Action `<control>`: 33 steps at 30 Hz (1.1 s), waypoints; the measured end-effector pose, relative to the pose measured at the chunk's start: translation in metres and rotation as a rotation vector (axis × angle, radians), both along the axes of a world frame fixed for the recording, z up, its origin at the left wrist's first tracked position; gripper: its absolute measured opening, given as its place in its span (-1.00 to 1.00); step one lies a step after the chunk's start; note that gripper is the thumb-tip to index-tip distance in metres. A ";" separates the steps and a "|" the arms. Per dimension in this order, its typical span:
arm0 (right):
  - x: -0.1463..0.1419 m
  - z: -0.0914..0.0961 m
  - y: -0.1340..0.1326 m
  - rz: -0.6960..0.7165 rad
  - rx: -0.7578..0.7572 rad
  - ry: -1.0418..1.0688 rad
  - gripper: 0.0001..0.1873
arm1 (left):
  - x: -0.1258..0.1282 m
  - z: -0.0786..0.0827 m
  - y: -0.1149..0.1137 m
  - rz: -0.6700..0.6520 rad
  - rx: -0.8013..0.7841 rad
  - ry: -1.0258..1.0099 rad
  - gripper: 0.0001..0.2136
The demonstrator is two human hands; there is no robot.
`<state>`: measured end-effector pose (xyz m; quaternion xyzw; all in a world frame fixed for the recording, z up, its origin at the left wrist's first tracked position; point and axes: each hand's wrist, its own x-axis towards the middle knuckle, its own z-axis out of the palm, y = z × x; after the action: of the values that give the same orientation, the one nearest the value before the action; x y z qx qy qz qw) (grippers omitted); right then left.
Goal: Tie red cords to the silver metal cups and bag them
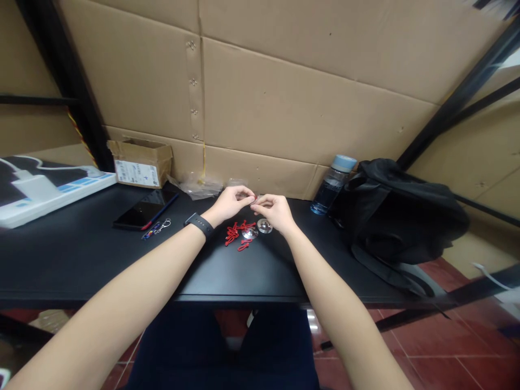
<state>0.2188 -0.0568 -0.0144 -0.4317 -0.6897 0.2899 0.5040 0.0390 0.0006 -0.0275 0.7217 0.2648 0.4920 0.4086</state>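
Note:
My left hand (231, 203) and my right hand (274, 210) meet above the black table (81, 254), fingertips pinched together on a tiny piece that is too small to name. A black watch sits on my left wrist (199, 225). Just below the hands lies a small heap of red clips (236, 233) beside two shiny round metal pieces (257, 228).
A black phone (142, 211) with a blue pen and a keyring lies left of the hands. A small cardboard box (140, 162), clear plastic bags (199, 187), a water bottle (333, 184) and a black backpack (398, 216) stand along the cardboard wall. A white device (40, 189) sits far left.

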 end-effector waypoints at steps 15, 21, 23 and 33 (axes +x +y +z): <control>-0.005 -0.003 0.002 -0.031 0.053 0.019 -0.82 | 0.001 -0.004 0.004 0.016 -0.017 0.025 -0.74; -0.003 -0.003 0.003 -0.099 0.129 -0.101 -0.91 | 0.003 -0.003 -0.002 -0.048 -0.154 -0.048 -0.67; -0.003 -0.003 0.002 -0.106 0.147 -0.103 -0.91 | 0.002 -0.003 -0.002 -0.060 -0.182 -0.075 -0.64; 0.003 -0.002 0.004 -0.201 0.136 -0.155 -0.90 | 0.003 -0.003 -0.005 -0.080 -0.218 -0.088 -0.61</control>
<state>0.2219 -0.0531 -0.0161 -0.4846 -0.6977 0.1563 0.5039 0.0421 -0.0043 -0.0307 0.6607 0.2694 0.4747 0.5153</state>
